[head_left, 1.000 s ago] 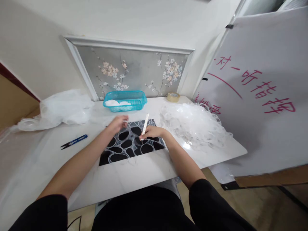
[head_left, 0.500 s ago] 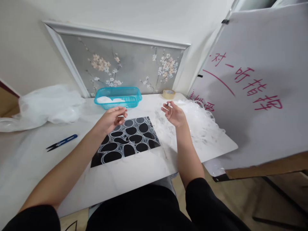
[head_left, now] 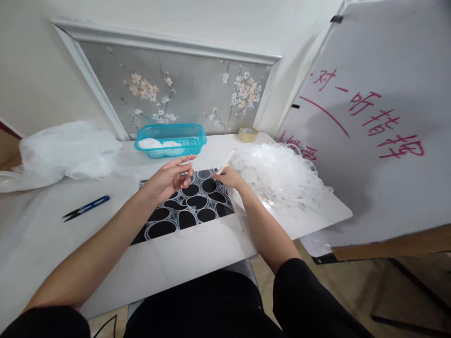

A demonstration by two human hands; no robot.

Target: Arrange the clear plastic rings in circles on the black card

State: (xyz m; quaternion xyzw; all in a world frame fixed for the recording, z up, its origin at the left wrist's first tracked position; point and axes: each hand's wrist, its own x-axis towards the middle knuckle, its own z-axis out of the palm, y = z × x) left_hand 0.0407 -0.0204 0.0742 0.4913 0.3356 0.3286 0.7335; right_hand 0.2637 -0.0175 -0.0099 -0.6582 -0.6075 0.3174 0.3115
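Observation:
My left hand (head_left: 171,178) is over the far left part of a black sheet with a pattern of pale-edged rounded shapes (head_left: 186,202). Its thumb and forefinger are pinched on a thin white loop (head_left: 190,158). Closed around a slim white stick (head_left: 225,162), my right hand (head_left: 229,177) is above the sheet's far right corner. The stick slants up and away from the fingers; its lower end is mostly hidden by them. Beside the right hand lies a heap of clear, thin plastic loops (head_left: 282,173).
A blue basket (head_left: 193,133) with round white items stands at the back. Tape (head_left: 247,135) lies to its right. Blue-handled thread snips (head_left: 86,208) and a pile of translucent white material (head_left: 70,150) are on the left. A whiteboard (head_left: 387,188) borders the table's right side.
My right hand has moved left and down, from beside the heap to over the sheet, turning the white stick with it. My left hand has shifted slightly right.

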